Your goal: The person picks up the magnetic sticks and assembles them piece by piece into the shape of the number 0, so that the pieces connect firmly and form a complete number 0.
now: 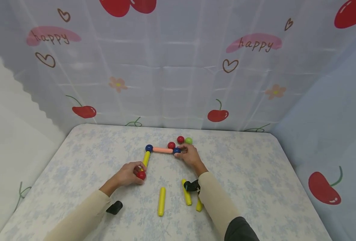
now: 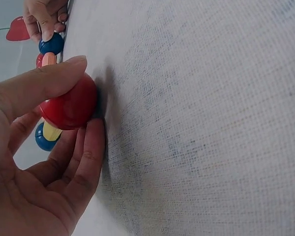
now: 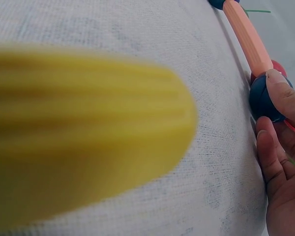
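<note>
The left hand point(image 1: 129, 174) holds a red ball point(image 1: 141, 175) between thumb and fingers at the near end of a yellow stick point(image 1: 146, 160). That stick's far end meets a blue ball point(image 1: 149, 148), from which an orange stick point(image 1: 162, 150) runs right to another blue ball point(image 1: 176, 151). The right hand point(image 1: 190, 156) pinches this second blue ball. In the left wrist view, thumb and fingertips lie around the red ball point(image 2: 71, 104). In the right wrist view, the thumb rests on the blue ball point(image 3: 265, 98), with fingers beneath it.
Behind the right hand lie a red ball point(image 1: 171, 145), another red ball point(image 1: 180, 140) and a green ball point(image 1: 188, 141). Nearer are yellow sticks point(image 1: 161, 201), one point(image 1: 186, 192) beside the right sleeve and one point(image 1: 199, 205) partly under it. A patterned curtain hangs behind the table point(image 1: 250, 174).
</note>
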Motion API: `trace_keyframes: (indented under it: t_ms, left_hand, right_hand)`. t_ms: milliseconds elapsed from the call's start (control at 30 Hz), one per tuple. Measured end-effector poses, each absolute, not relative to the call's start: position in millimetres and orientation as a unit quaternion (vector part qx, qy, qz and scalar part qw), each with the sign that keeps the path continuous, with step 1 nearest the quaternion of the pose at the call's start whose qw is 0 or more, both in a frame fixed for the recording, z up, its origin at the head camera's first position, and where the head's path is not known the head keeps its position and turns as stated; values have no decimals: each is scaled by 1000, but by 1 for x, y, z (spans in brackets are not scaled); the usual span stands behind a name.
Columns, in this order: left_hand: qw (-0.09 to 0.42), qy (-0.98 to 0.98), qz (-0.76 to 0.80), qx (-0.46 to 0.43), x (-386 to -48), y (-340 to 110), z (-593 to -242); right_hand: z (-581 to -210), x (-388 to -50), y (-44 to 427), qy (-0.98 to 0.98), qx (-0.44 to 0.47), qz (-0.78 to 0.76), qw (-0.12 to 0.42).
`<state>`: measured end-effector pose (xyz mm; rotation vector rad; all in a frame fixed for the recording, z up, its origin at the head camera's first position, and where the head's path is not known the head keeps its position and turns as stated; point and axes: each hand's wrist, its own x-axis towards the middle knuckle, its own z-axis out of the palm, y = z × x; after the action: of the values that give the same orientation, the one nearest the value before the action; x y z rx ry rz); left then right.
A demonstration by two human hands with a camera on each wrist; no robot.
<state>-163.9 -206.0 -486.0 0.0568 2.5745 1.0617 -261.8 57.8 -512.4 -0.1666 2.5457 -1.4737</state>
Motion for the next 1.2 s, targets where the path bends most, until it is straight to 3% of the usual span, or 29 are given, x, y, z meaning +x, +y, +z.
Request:
trace_keyframes:
  t_ms: [500,867,1000,1200]
  left_hand:
    - [183,906,374,81,-163,-213,-481]
    - [113,927,332,135,-153,-204,-455]
    - [133,914,343,173,-149,-189,-451]
    - [209,884,382,171,-135,-166,-457]
  right_hand:
    - [-513,-260,61,855,-81,-506,84]
    - [-514,-263,60,863,-63,-493,89]
    - [-514,-264,59,861,-57,-497,95]
    - [-515,-263,57,860,-56,-497,96]
